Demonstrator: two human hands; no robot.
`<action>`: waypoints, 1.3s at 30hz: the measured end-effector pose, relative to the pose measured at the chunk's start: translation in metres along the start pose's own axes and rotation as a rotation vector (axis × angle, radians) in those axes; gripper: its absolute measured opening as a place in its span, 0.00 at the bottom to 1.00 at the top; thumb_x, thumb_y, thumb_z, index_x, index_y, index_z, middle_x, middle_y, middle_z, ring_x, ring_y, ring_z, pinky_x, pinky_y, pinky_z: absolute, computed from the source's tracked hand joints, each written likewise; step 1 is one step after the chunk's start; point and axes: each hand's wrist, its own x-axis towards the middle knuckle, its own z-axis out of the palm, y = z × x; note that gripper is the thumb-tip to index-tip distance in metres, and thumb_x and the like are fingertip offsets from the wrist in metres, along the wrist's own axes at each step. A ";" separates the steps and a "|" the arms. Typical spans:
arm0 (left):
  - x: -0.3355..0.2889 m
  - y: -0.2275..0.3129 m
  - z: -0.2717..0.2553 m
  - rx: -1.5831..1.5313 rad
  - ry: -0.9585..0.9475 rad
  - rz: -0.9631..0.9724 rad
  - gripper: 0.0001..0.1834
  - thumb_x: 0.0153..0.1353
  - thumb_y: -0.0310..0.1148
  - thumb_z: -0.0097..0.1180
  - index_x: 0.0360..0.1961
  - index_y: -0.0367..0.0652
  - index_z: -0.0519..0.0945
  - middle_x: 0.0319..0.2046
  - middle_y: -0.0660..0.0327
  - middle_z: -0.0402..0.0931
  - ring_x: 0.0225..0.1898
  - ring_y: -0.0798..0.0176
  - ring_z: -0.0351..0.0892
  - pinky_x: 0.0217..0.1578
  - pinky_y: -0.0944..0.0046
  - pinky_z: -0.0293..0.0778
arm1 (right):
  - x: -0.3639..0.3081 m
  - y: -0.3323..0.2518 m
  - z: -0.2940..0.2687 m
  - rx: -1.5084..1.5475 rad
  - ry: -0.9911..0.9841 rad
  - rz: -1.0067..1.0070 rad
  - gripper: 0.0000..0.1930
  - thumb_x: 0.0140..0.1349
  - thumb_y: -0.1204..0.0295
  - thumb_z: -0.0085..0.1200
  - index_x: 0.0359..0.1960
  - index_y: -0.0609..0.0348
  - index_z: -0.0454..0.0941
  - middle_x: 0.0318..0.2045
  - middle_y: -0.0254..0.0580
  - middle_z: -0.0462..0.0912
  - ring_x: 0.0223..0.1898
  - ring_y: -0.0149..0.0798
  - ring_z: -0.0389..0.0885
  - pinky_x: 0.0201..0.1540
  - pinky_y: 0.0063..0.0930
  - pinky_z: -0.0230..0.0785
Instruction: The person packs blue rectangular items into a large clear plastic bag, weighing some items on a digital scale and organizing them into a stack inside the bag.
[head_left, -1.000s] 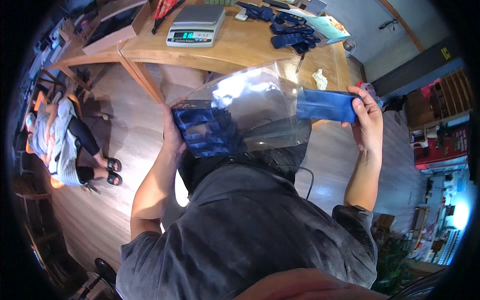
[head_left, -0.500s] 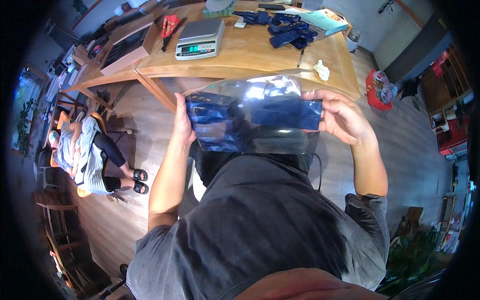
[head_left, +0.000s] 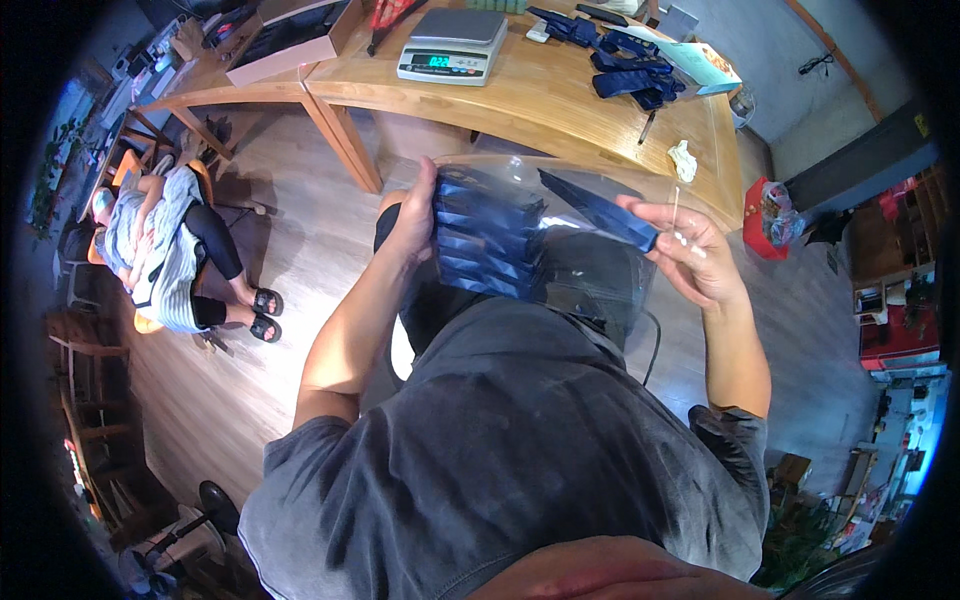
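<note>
My left hand [head_left: 414,222] is closed on the left edge of a clear plastic bag [head_left: 592,285], held above my lap at the table's near edge. Inside, by that hand, lies a stack of several dark blue packets [head_left: 487,240], lined up in rows. A single flat dark blue packet [head_left: 598,208] slants down to the right within the bag's outline; its right end is pinched between the thumb and fingers of my right hand [head_left: 697,252]. Glare on the film hides whether that packet is fully inside the bag.
The wooden table [head_left: 560,115] carries a digital scale [head_left: 452,55], loose dark blue packets [head_left: 632,72], a pen [head_left: 647,128], a crumpled white tissue [head_left: 684,161] and an open cardboard box [head_left: 295,48]. A red bin [head_left: 764,222] stands right; a seated person [head_left: 178,240] is left.
The packet in my right hand has tilted from level to slanting, its left end up. The bag has shifted right, showing the stacked packets more clearly. The scale's reading differs.
</note>
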 end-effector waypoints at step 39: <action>-0.002 -0.006 0.023 -0.056 -0.196 0.049 0.30 0.62 0.51 0.62 0.53 0.37 0.73 0.44 0.59 0.78 0.44 0.65 0.79 0.47 0.64 0.76 | 0.023 -0.008 0.021 -1.472 -0.302 -0.139 0.23 0.69 0.74 0.49 0.66 0.60 0.66 0.67 0.48 0.66 0.66 0.45 0.67 0.64 0.34 0.66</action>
